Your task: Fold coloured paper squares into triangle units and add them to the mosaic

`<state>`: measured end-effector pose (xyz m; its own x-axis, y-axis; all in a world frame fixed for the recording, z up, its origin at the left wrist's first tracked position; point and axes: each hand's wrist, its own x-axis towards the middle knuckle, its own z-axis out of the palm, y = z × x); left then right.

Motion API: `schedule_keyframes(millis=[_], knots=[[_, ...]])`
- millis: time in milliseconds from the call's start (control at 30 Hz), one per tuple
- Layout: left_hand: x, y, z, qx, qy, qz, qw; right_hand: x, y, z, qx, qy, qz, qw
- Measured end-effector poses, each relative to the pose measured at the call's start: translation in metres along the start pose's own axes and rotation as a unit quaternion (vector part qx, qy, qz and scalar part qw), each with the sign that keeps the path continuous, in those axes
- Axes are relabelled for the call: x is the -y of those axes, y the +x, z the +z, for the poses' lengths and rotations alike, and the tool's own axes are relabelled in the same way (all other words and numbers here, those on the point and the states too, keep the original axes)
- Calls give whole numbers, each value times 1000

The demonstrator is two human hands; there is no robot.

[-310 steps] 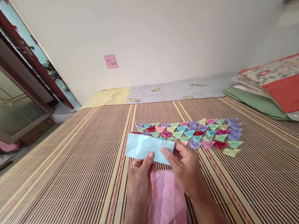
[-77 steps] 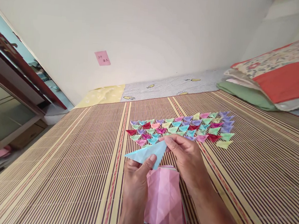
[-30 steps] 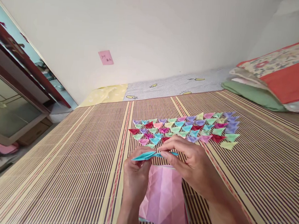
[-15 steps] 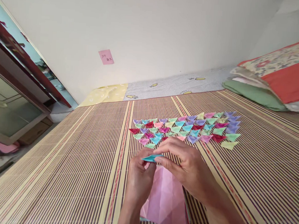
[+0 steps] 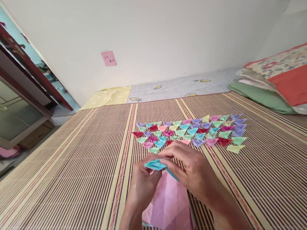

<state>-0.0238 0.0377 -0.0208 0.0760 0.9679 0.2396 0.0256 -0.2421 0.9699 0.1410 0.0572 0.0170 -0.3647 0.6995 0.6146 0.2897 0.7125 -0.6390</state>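
A folded piece of turquoise paper (image 5: pixel 155 164) is pinched between both hands above the mat. My left hand (image 5: pixel 143 184) grips its left part from below, fingers curled behind it. My right hand (image 5: pixel 191 168) has its thumb on the near face and its fingers over the far side; a strip of the paper shows under that thumb. Below the hands lies a stack of creased paper sheets, a pink sheet (image 5: pixel 169 207) uppermost. Beyond them, many small folded paper shapes (image 5: pixel 180 132) in several colours sit in rows, the nearest partly hidden by my hands.
The striped bamboo mat (image 5: pixel 81 166) covers the bed. Folded bedding (image 5: pixel 297 83) is piled at the right, against the wall. A pink note (image 5: pixel 108 58) is stuck on the white wall (image 5: pixel 175 32). To the left stand a glazed cabinet door (image 5: pixel 9 108) and a doorway.
The turquoise paper has tilted and spread, so more of its face shows, and a strip now hangs below the right thumb. Both hands have shifted only slightly.
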Motion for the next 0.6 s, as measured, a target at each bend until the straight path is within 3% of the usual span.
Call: schedule_keyframes(millis=[600], knots=[[2, 0, -2, -10, 5, -40, 999, 5, 1, -2, 24, 12, -36, 999]])
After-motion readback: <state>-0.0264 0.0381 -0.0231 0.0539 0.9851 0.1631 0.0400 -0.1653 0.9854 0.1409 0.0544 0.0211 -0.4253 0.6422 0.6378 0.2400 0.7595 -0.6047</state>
